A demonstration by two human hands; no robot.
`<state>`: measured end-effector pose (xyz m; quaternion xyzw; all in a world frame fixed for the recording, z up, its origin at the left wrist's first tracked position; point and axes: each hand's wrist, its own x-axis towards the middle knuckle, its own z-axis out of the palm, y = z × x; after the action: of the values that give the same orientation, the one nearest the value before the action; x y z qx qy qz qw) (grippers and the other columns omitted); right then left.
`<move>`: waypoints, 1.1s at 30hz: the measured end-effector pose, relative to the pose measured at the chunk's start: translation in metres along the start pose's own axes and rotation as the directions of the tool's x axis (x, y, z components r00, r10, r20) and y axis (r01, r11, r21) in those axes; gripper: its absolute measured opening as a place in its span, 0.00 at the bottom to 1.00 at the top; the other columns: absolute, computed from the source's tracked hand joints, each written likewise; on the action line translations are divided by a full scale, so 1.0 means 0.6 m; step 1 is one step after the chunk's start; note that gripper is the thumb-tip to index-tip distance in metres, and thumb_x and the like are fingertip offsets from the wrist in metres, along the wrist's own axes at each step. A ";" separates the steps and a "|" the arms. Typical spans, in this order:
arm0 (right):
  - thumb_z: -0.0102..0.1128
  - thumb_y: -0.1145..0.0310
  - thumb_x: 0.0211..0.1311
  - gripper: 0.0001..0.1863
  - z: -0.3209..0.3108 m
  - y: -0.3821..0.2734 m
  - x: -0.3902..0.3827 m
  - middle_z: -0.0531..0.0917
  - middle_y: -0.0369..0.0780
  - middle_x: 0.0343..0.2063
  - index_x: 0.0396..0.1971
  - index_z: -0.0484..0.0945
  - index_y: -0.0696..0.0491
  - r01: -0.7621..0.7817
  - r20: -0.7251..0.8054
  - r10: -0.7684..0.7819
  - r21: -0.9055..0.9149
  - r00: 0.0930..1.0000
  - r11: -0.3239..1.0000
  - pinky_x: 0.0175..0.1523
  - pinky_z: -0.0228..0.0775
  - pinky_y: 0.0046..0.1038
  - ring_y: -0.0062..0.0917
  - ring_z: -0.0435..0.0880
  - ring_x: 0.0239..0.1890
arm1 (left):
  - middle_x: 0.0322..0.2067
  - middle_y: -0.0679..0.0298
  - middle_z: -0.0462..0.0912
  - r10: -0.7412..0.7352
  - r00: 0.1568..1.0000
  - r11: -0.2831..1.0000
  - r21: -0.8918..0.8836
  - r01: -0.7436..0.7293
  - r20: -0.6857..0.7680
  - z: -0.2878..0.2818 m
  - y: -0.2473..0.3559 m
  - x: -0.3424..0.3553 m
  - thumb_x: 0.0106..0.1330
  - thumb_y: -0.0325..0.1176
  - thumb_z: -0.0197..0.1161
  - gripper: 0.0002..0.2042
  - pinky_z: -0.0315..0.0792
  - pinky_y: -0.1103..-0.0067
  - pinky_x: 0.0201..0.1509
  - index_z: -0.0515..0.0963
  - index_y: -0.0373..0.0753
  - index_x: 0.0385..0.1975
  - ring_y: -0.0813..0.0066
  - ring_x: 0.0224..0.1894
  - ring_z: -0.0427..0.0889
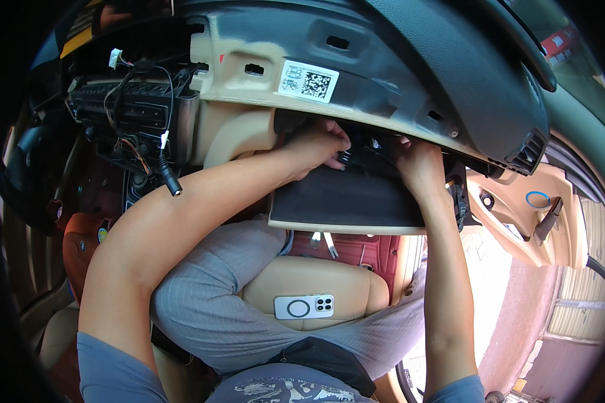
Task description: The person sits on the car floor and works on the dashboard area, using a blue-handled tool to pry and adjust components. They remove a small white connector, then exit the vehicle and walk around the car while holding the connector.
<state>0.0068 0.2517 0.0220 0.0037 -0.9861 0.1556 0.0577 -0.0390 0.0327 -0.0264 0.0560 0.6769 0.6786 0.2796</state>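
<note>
Both my arms reach into the opened glove box (pixel 356 201), under the cream lower edge of the dashboard (pixel 249 87). My left hand (pixel 316 149) is at the left of the opening, its fingers curled together beside a small dark part with pale stripes (pixel 345 156). What those fingers hold, if anything, I cannot make out. Farther right, my right hand (pixel 418 164) reaches up under the dashboard edge. Only a bent fingertip or two of it shows; the rest of its fingers are hidden. The dark inside of the compartment lies between the hands.
A white phone (pixel 304 307) lies on the beige seat between my legs. Metal tools (pixel 326 244) lie on the red floor mat. Loose cables with a black plug (pixel 171 180) hang from the centre console. At right, the door (pixel 528 215) stands open.
</note>
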 end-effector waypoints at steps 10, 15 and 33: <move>0.50 0.71 0.64 0.22 0.065 0.146 0.099 0.69 0.53 0.60 0.58 0.69 0.56 0.132 -0.272 -0.282 -0.462 0.920 0.877 0.68 0.57 0.40 0.45 0.65 0.64 | 0.27 0.62 0.75 0.018 0.998 1.000 0.015 -0.017 -0.052 0.003 0.004 0.002 0.60 0.29 0.68 0.09 0.83 0.79 0.28 0.76 0.32 0.34 0.75 0.28 0.78; 0.52 0.69 0.64 0.25 0.055 0.127 0.106 0.69 0.53 0.62 0.61 0.68 0.56 0.124 -0.160 -0.191 -0.355 0.968 0.927 0.68 0.59 0.39 0.45 0.67 0.64 | 0.28 0.62 0.76 0.016 0.999 1.000 0.026 -0.016 -0.032 0.001 0.004 -0.001 0.60 0.31 0.67 0.11 0.81 0.81 0.26 0.76 0.33 0.36 0.74 0.27 0.79; 0.61 0.78 0.51 0.16 0.047 -0.080 -0.035 0.86 0.47 0.32 0.41 0.81 0.65 -0.044 0.036 0.028 0.616 0.999 0.786 0.42 0.77 0.27 0.27 0.85 0.36 | 0.39 0.65 0.81 0.114 0.993 0.989 0.097 -0.115 0.012 0.009 0.029 -0.017 0.64 0.40 0.63 0.15 0.73 0.81 0.33 0.79 0.39 0.45 0.78 0.38 0.77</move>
<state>0.0254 0.1974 0.0078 0.0055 -0.8819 0.4699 0.0383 -0.0336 0.0340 -0.0065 0.1104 0.7039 0.6597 0.2391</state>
